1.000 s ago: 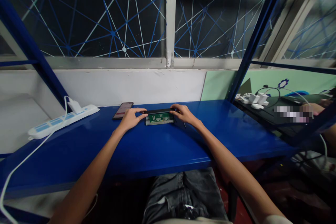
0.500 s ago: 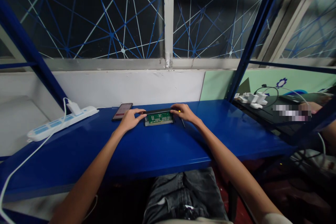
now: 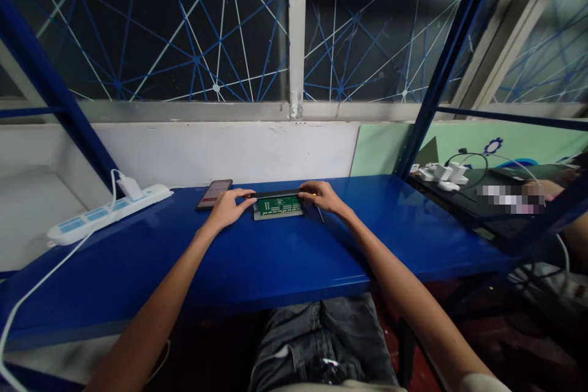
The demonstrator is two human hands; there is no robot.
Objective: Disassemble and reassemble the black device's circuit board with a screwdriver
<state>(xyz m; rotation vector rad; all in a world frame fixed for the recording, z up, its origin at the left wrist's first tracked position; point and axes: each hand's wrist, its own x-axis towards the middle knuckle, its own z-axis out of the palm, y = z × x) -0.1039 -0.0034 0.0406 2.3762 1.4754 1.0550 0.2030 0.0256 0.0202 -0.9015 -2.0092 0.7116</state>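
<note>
A long black strip-like cover (image 3: pixel 277 194) spans between my two hands, tilted along the far side of a green circuit board (image 3: pixel 280 205). My left hand (image 3: pixel 228 206) pinches its left end between thumb and fingers. At the right end, my right hand (image 3: pixel 323 195) grips it the same way. The board lies in a grey metal tray or housing (image 3: pixel 278 216) whose near edge shows on the table. Beside my right hand, a thin screwdriver-like tool (image 3: pixel 320 214) with a yellow part lies partly hidden under the fingers.
The blue table (image 3: pixel 294 257) carries a phone (image 3: pixel 214 195) behind my left hand and a white power strip (image 3: pixel 110 214) at the left. White chargers (image 3: pixel 444 173) sit on a black surface at right, where another person's hand (image 3: pixel 546 188) shows. Blue posts (image 3: pixel 420 116) flank the table.
</note>
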